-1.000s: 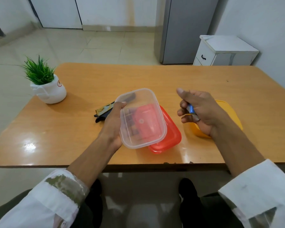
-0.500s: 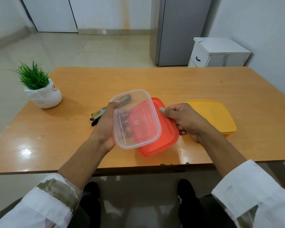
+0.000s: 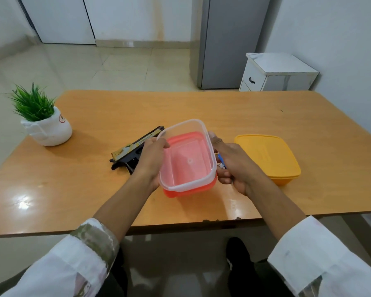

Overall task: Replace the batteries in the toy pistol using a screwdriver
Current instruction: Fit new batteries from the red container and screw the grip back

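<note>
Clear plastic box (image 3: 186,186) atop red container (image 3: 186,192): left hand (image 3: 152,159) grips its rim, right hand (image 3: 234,163) braces it while pinching a blue battery (image 3: 221,160). Toy pistol (image 3: 133,148) lies on desk (image 3: 201,108), beside left hand.

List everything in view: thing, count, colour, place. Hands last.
table: one, orange
toy pistol: one, black, behind left hand
clear lid: one, transparent, over red tub
red tub: one, red, table centre
yellow tub: one, yellow, right of red tub
potted plant: one, green, table's left
fridge: one, grey, background
cabinet: one, white, beside fridge
small blue item: one, in right hand
left hand: grips lid
right hand: holds blue item, thumb on lid
</note>
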